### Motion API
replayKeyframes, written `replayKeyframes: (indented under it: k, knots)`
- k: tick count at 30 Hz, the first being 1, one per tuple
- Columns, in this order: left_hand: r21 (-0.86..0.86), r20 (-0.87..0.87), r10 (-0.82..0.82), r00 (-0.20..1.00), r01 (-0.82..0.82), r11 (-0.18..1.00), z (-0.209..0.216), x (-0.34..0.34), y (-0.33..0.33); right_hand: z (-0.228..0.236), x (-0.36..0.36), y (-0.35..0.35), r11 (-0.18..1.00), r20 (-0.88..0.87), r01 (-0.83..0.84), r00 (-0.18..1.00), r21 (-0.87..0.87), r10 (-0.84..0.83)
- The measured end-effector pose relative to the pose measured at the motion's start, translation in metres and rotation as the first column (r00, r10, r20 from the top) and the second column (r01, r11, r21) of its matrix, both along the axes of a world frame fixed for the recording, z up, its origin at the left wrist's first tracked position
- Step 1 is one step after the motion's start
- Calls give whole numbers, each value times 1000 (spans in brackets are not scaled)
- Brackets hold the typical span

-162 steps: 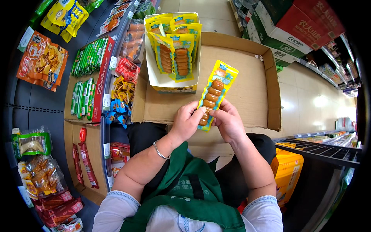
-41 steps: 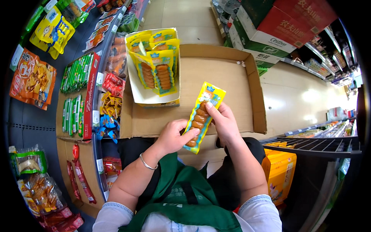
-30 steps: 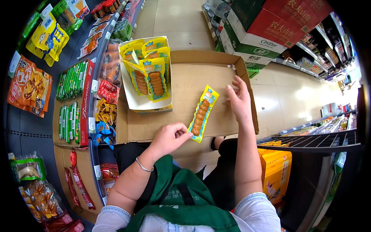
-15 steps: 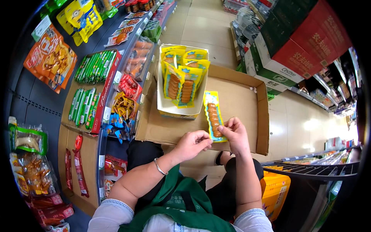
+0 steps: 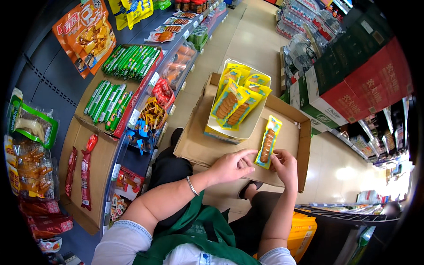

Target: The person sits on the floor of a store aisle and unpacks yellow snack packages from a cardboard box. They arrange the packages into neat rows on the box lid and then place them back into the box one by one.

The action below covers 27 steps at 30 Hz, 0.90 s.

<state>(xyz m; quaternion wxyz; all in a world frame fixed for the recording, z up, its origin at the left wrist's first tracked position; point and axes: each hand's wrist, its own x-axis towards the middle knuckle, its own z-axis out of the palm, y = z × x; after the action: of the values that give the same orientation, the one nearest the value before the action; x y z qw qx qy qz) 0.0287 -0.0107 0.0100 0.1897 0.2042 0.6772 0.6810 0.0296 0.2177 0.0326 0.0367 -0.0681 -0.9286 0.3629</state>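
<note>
A slim yellow-and-blue packet of sausage (image 5: pixel 266 143), with a clear front showing a ridged brown sausage, stands tilted over the front part of a shallow cardboard tray (image 5: pixel 289 132). My right hand (image 5: pixel 286 167) pinches its lower right edge between thumb and fingers. Just left of the packet, my left hand (image 5: pixel 232 166) has its forefinger stretched toward the packet's edge and its thumb apart; it holds nothing. Whether that fingertip touches the packet, I cannot tell. Inside the tray, a white open box (image 5: pixel 257 119) holds several similar yellow packets (image 5: pixel 229 104) upright.
Along my left runs a shelf with a box of green-wrapped sticks (image 5: pixel 131 62), red-wrapped sausages (image 5: pixel 86 176) and hanging orange snack bags (image 5: pixel 86 37). Stacked red and green cartons (image 5: pixel 366 81) stand at the right. A black wire rack (image 5: pixel 349 213) and yellow container (image 5: pixel 302 232) are near right.
The view has swung, so the tray, box and shelf sit farther right in it. My left forefinger has straightened toward the packet; my right hand still grips the packet, now at its side edge.
</note>
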Motion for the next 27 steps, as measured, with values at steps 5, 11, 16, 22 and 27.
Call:
replayKeyframes:
  k: [5, 11, 16, 22, 27]
  knots:
    - [48, 30, -32, 999, 30, 998, 1, -7, 0, 23, -10, -30, 971, -335, 43, 934, -234, -122]
    - [-27, 48, -15, 999, 16, 999, -2, -9, -2, 70, -60, -131, 991, -381, -114, 921, -67, 80]
    - [-29, -6, 37, 999, -37, 999, -12, -10, -2, 70, -79, -154, 972, -539, -176, 810, 156, 233]
    - [153, 164, -1, 986, -24, 988, -28, -10, 4, 86, -38, -92, 610, -613, -333, 718, -719, -331]
    - [-9, 95, 65, 993, -65, 998, -13, -7, 8, 16, -12, 25, 644, -109, 125, 944, -755, -310]
